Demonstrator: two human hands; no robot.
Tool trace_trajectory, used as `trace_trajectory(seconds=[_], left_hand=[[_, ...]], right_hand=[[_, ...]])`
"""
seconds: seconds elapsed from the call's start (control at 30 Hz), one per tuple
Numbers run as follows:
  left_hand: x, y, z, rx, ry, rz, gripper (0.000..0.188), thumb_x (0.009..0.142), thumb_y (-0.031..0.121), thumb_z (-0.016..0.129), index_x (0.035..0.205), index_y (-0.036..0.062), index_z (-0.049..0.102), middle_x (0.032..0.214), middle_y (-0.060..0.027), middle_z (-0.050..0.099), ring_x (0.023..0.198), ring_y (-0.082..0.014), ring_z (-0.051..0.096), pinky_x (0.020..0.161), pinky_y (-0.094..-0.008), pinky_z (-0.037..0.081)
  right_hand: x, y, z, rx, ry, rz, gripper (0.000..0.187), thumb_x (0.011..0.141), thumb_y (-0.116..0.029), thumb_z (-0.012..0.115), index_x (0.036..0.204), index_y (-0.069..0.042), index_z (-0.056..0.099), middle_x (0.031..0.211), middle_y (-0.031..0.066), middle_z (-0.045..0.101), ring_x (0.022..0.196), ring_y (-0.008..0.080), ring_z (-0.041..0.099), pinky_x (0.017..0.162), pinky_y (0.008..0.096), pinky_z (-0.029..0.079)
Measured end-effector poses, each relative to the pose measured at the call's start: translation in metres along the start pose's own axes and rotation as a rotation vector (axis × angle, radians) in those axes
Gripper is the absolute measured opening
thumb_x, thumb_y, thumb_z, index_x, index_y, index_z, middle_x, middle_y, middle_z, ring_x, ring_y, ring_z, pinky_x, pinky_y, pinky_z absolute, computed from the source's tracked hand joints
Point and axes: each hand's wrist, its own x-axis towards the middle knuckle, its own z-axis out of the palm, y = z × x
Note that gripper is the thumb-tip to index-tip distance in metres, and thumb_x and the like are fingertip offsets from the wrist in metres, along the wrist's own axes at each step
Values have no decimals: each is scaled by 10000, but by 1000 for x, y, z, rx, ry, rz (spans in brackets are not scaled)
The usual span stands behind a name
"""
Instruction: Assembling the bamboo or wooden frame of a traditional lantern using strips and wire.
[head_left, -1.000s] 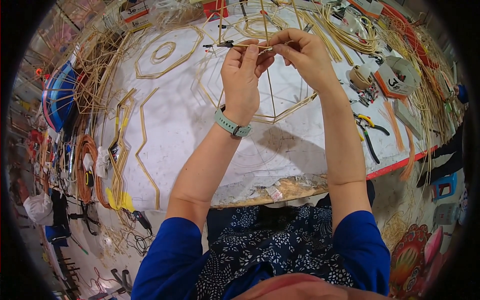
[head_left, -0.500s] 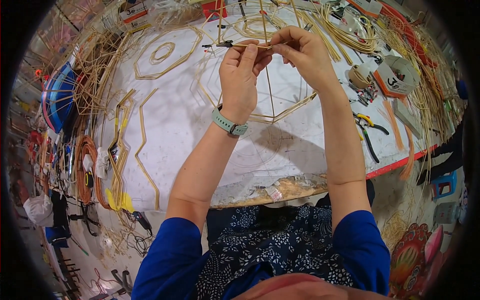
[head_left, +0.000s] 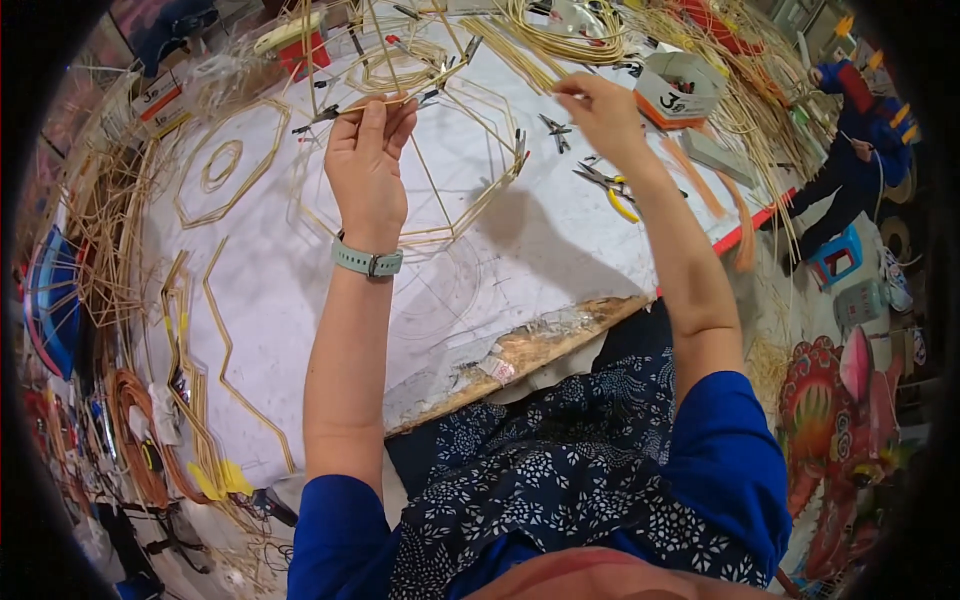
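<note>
My left hand (head_left: 370,170), wearing a pale green watch (head_left: 366,258), pinches a joint of a polygonal frame (head_left: 450,238) made of thin bamboo strips, over the white-covered table. Dark spring clips hold the frame, one clip (head_left: 322,115) just left of my fingers and another clip (head_left: 520,150) on its right side. Out to the right, apart from the frame, my right hand (head_left: 610,120) hovers with its fingers bent together; whatever they may hold cannot be made out. Below that hand are pliers (head_left: 612,188) with yellow grips, and a small clip (head_left: 555,132) lies left of it.
A flat octagonal bamboo ring (head_left: 205,220) and zigzag-bent strips (head_left: 225,345) lie at left. Coiled strips (head_left: 570,45) sit at the back, near an open box (head_left: 680,85). The table's broken wooden edge (head_left: 540,350) faces me. Another person (head_left: 860,150) stands far right.
My right hand has left the joint and moved to the right. The left hand keeps its pinch on the bamboo frame. The whole view has swung, shifting the table leftward.
</note>
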Motion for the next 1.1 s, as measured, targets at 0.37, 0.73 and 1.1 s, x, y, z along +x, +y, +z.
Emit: trace_trajectory(seconds=[0.37, 0.73, 1.1], left_hand=[[0, 0, -1, -13, 21, 8, 148, 907, 127, 544, 959, -12, 547, 934, -110, 637, 835, -196, 639, 753, -278, 532], [1, -3, -1, -60, 65, 23, 141, 900, 119, 551, 950, -12, 559, 888, -106, 641, 794, -173, 637, 745, -277, 529], [-1, 4, 2, -60, 85, -11, 147, 898, 118, 552, 951, -20, 554, 894, -116, 638, 802, -179, 643, 736, -273, 535]], right_hand=[[-36, 134, -37, -607, -337, 241, 217, 716, -105, 654, 925, -49, 671, 785, 128, 661, 741, 257, 642, 649, 355, 492], [-36, 139, -43, -483, -332, 322, 139, 705, -67, 674, 792, 6, 593, 705, 108, 629, 603, 199, 598, 559, 325, 470], [34, -86, -25, 330, -652, 158, 144, 801, -38, 636, 862, 49, 538, 762, 101, 629, 675, 122, 610, 611, 233, 488]])
